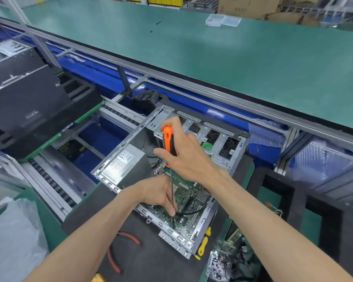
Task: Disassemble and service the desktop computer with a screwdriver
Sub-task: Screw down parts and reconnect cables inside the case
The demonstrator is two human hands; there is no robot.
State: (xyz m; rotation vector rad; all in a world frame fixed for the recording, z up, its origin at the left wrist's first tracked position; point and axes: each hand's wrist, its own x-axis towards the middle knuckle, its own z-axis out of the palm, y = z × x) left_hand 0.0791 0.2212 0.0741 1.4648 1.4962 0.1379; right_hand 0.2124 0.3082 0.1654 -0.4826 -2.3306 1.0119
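I am on a board screw inside the open computer case (172, 176), which lies on the dark mat on the worktop (232, 58). My right hand (189, 157) grips the orange screwdriver (168, 143) upright; my left hand (159, 193) pinches its shaft near the circuit board (189, 197). Next, I judge, comes steady turning with the tip seated.
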